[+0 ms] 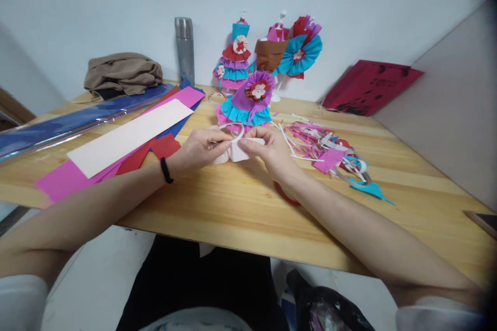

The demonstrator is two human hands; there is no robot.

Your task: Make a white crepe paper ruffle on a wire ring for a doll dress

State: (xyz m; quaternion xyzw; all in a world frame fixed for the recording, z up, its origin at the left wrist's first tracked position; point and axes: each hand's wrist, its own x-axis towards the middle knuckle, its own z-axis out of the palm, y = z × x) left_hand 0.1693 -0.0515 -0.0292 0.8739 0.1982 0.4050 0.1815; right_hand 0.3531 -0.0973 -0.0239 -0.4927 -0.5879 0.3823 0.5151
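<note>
My left hand (200,149) and my right hand (275,154) meet above the middle of the table. Between them they pinch a pale, whitish strip of paper (237,152), which is bent and hangs a little below the fingers. A narrow white band (241,128) curls up from it; whether it is attached cannot be made out. Just behind the hands stands a small doll dress (248,97) with a purple top, turquoise ruffles and a purple flower. Partly hidden under my right wrist is a red, rounded object (286,194).
Pink, white, red and blue sheets (132,137) lie on the left beside a plastic-wrapped pack (73,120). Scraps (330,152) are heaped on the right. Behind stand a flask (185,51), a tiered doll dress (236,59), a brown-and-turquoise one (272,51), and a red bag (368,88).
</note>
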